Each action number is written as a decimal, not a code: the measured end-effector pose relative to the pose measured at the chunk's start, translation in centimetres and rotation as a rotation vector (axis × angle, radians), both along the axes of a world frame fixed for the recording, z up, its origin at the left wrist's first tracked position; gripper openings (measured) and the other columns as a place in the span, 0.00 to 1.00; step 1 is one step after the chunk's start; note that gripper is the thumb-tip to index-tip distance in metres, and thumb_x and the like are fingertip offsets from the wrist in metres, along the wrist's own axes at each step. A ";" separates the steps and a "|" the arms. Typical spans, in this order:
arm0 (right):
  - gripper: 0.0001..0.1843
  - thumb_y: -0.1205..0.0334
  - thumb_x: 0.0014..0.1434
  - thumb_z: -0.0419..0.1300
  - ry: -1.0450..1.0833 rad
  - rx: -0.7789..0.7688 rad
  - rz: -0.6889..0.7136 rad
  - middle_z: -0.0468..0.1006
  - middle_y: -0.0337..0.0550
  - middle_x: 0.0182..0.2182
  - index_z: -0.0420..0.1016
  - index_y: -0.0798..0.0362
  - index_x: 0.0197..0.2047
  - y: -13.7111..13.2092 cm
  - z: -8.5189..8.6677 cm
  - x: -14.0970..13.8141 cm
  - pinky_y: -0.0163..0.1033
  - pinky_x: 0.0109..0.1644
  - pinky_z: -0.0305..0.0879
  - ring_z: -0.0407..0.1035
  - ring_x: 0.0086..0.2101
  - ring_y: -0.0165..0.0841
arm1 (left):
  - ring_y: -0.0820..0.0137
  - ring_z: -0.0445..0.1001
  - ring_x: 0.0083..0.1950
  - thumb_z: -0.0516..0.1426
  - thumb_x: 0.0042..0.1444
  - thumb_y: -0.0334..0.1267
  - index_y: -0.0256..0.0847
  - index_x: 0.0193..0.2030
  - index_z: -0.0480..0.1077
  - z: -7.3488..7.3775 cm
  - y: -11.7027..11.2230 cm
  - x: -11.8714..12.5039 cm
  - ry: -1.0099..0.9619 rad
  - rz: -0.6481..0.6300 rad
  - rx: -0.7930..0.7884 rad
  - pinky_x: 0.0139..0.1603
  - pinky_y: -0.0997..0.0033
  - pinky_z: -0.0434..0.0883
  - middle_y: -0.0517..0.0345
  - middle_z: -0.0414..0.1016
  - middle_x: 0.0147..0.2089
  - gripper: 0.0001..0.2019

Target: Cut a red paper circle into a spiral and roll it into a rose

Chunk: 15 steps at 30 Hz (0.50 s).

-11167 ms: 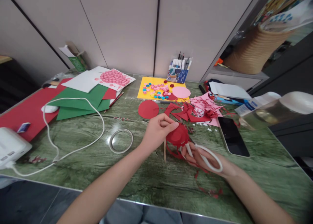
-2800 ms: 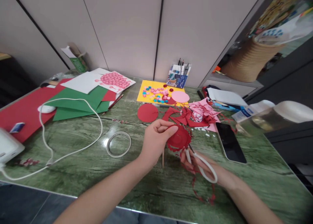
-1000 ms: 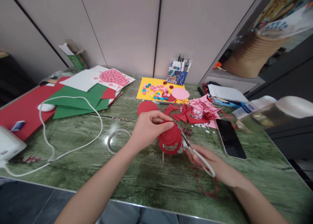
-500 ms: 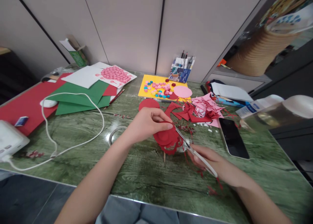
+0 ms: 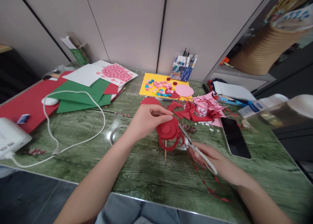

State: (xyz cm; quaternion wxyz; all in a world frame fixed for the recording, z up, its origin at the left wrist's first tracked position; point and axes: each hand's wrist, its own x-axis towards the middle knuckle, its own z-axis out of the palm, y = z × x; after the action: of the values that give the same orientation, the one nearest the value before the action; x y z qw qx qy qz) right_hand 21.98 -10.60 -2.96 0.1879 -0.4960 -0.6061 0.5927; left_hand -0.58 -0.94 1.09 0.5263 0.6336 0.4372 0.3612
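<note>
My left hand (image 5: 146, 119) pinches a red paper flower (image 5: 168, 131) of layered discs on a thin wooden stick (image 5: 165, 150), holding it above the green table (image 5: 73, 133). My right hand (image 5: 212, 160) grips white-handled scissors (image 5: 195, 149), their blades reaching up to the flower's right edge. A thin red paper strip (image 5: 207, 188) trails from the cut down across the table in front of my right wrist.
A tape ring (image 5: 114, 134) lies left of my left hand. A white cable (image 5: 73, 116) loops toward a white device (image 5: 11, 137). Red and green sheets (image 5: 78, 93), a yellow sheet with beads (image 5: 158, 85), red and pink scraps (image 5: 202, 108), a phone (image 5: 234, 137) and a bottle (image 5: 278, 113) surround.
The flower has been turned in my left hand and raised slightly. The scissors have kept cutting around its rim, and the trimmed red strip now hangs longer toward the table edge.
</note>
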 end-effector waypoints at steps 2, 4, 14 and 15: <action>0.18 0.45 0.61 0.48 0.007 -0.005 -0.013 0.55 0.34 0.24 0.59 0.52 0.30 -0.1 0.0 -0.1 0.33 0.27 0.47 0.48 0.24 0.28 | 0.70 0.75 0.32 0.61 0.47 0.40 0.38 0.33 0.77 0.0 0.0 0.0 0.015 -0.019 0.004 0.30 0.74 0.69 0.53 0.80 0.33 0.09; 0.17 0.46 0.61 0.48 -0.005 -0.003 -0.022 0.56 0.35 0.24 0.61 0.52 0.32 -0.2 0.0 -0.2 0.33 0.28 0.48 0.49 0.25 0.28 | 0.70 0.75 0.32 0.61 0.47 0.40 0.38 0.32 0.77 -0.1 0.0 0.0 0.035 -0.045 0.008 0.29 0.74 0.68 0.53 0.80 0.33 0.08; 0.16 0.48 0.62 0.49 -0.065 0.025 -0.033 0.58 0.37 0.27 0.63 0.52 0.33 -0.5 0.5 -0.2 0.34 0.31 0.53 0.51 0.28 0.29 | 0.70 0.76 0.33 0.60 0.47 0.39 0.38 0.31 0.76 -0.2 0.3 -0.2 0.036 -0.124 0.018 0.32 0.74 0.70 0.53 0.80 0.34 0.07; 0.15 0.48 0.61 0.49 -0.068 0.020 -0.029 0.58 0.37 0.27 0.63 0.51 0.33 -0.5 0.5 -0.1 0.34 0.32 0.53 0.51 0.28 0.29 | 0.70 0.76 0.34 0.60 0.47 0.38 0.38 0.31 0.76 -0.2 0.3 -0.3 0.031 -0.133 0.023 0.33 0.74 0.71 0.53 0.80 0.34 0.07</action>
State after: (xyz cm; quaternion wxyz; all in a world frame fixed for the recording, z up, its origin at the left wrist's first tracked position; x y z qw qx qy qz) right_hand 21.84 -11.10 -2.42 0.1806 -0.5226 -0.6111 0.5664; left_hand -0.87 -0.60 0.93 0.5352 0.6727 0.3980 0.3203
